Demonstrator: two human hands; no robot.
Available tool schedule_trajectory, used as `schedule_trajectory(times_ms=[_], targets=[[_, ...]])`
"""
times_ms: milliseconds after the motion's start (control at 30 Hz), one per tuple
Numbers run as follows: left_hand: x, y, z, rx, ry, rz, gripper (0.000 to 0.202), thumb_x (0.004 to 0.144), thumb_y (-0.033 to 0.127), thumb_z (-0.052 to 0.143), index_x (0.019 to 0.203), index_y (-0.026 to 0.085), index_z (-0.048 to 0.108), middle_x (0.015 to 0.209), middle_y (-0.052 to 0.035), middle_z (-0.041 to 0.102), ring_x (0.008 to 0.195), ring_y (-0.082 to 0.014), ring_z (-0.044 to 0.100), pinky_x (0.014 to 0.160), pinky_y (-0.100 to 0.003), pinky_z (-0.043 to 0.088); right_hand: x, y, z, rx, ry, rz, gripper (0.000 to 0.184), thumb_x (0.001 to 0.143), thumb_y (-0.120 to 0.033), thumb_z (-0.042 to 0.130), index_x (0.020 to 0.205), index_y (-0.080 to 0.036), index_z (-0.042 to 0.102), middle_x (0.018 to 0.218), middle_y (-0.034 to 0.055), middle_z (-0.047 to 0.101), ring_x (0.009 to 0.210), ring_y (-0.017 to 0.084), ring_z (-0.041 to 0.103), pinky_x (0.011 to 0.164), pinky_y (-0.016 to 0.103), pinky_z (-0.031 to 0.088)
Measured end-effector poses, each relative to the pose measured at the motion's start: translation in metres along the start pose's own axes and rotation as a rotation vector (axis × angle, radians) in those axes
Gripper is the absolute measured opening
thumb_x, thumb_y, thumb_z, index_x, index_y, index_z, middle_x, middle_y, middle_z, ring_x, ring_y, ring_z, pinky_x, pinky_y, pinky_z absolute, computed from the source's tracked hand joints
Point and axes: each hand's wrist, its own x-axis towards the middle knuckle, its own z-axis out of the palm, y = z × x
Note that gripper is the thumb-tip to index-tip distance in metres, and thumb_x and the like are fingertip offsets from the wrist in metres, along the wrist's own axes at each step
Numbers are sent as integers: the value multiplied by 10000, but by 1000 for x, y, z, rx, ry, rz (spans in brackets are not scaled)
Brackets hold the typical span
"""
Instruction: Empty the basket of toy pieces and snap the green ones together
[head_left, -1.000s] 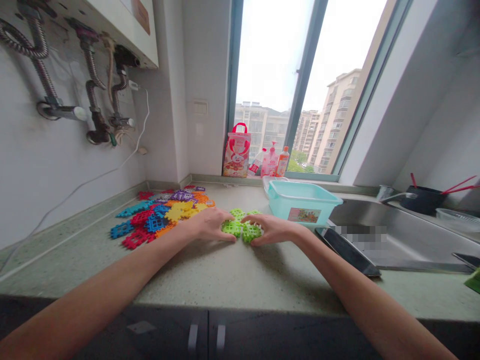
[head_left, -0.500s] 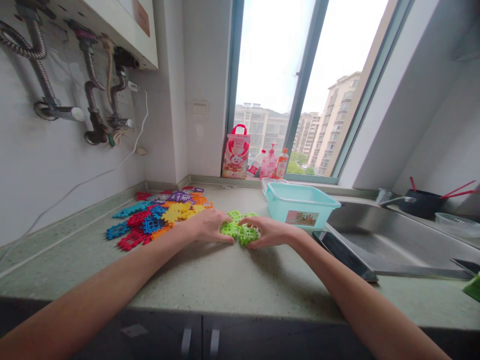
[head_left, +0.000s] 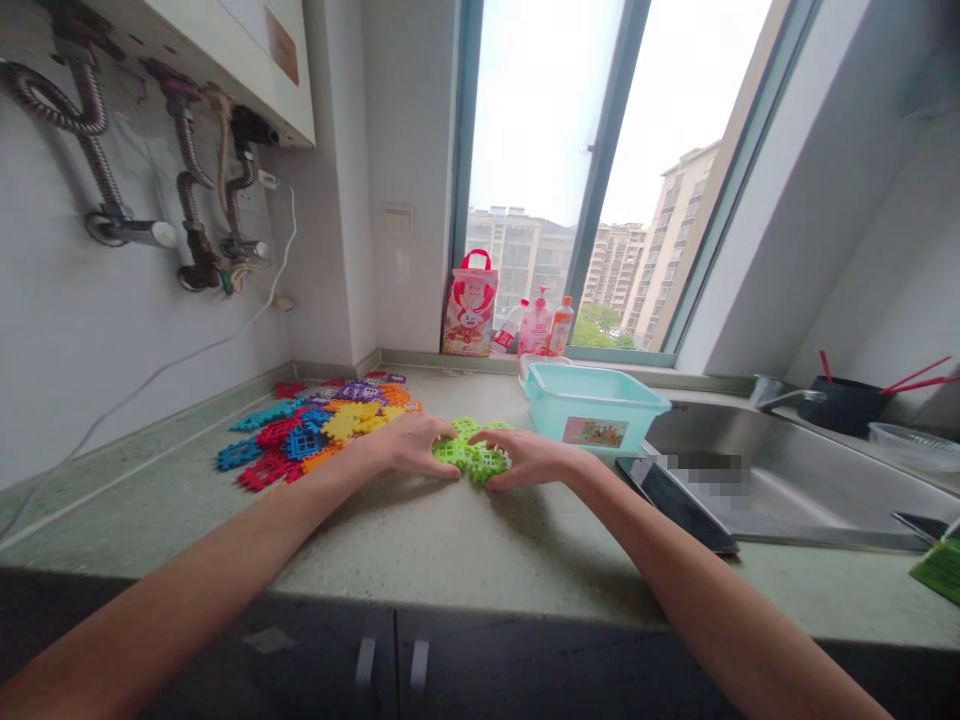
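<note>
Several lime-green interlocking plastic tiles (head_left: 487,463) lie bunched on the countertop between my two hands. My left hand (head_left: 412,442) curls around the left side of the bunch, thumb at the near edge. From the right, my right hand (head_left: 531,458) closes on the other side with its thumb below. My fingers cover part of the green tiles. Just left of my left hand spreads a pile of similar tiles, with yellow tiles (head_left: 351,424), blue tiles (head_left: 304,442), red tiles (head_left: 264,470) and purple ones. A turquoise plastic box (head_left: 559,400) stands beyond my right hand.
A steel sink (head_left: 795,500) takes up the right side, with a dark flat slab (head_left: 679,505) along its left edge. Several bottles (head_left: 535,325) and a pink bag (head_left: 470,315) stand by the window. Pipes (head_left: 187,190) and a white cable (head_left: 214,345) run along the left wall.
The view has shifted slightly. Both hands stay around the green tiles, with little visible difference in their grip.
</note>
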Motion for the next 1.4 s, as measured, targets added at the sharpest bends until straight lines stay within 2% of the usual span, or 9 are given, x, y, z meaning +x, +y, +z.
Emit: schedule_trajectory(times_ms=[233, 500, 600, 733, 833, 967, 1167, 1400], targets=[[2, -6, 4, -44, 21, 20, 499, 766, 616, 754, 1087, 236, 777, 945, -38, 775, 867, -226, 689, 751, -270, 452, 3, 5, 2, -6, 7, -9, 780, 775, -387, 813, 1494, -220, 562, 1338, 141, 695, 1182, 325, 669, 1013, 421, 513], [2, -7, 4, -44, 11, 50, 433, 781, 589, 754, 1015, 225, 757, 957, -41, 756, 862, -224, 682, 766, -277, 461, 3, 1, 0, -5, -6, 6, 791, 771, -372, 824, 1493, -188, 558, 1342, 159, 686, 1180, 321, 668, 1015, 423, 513], [0, -9, 6, -44, 16, 55, 491, 780, 595, 755, 1113, 233, 759, 1007, -51, 764, 906, -242, 693, 802, -287, 477, 3, 2, 1, -11, 5, -3, 783, 769, -372, 820, 1486, -191, 564, 1341, 156, 688, 1179, 323, 668, 1014, 424, 516], [-4, -10, 7, -72, 9, 31, 676, 766, 613, 770, 1310, 217, 711, 1147, -92, 767, 992, -275, 711, 873, -313, 502, 2, 2, 2, -5, 15, 0, 768, 774, -387, 807, 1483, -214, 567, 1348, 142, 687, 1177, 316, 669, 1005, 410, 520], [-5, -10, 5, -85, -15, 15, 752, 756, 610, 780, 1381, 206, 672, 1196, -106, 766, 1030, -287, 717, 899, -322, 513, 1, 1, 2, -3, 16, 23, 775, 773, -409, 808, 1483, -211, 568, 1339, 142, 691, 1173, 315, 669, 1004, 405, 519], [-6, -14, 1, -96, -33, 55, 761, 755, 602, 790, 1407, 234, 651, 1221, -85, 766, 1079, -277, 716, 917, -301, 513, 4, -4, 1, -26, 11, 57, 785, 766, -408, 812, 1488, -215, 569, 1293, 137, 708, 1120, 316, 686, 965, 400, 527], [-10, -32, 2, -126, -27, 153, 691, 773, 564, 800, 1369, 240, 667, 1251, -76, 752, 1096, -259, 708, 960, -296, 507, 11, -7, 2, -78, 24, 67, 781, 745, -358, 811, 1480, -229, 581, 1242, 128, 733, 1015, 298, 710, 901, 379, 534], [-10, -33, -1, -114, -27, 119, 704, 772, 545, 804, 1402, 275, 645, 1191, -56, 772, 1065, -252, 719, 938, -291, 509, 11, -3, 5, -64, 49, 49, 753, 741, -358, 807, 1455, -240, 599, 1228, 125, 736, 1029, 302, 704, 910, 394, 533]])
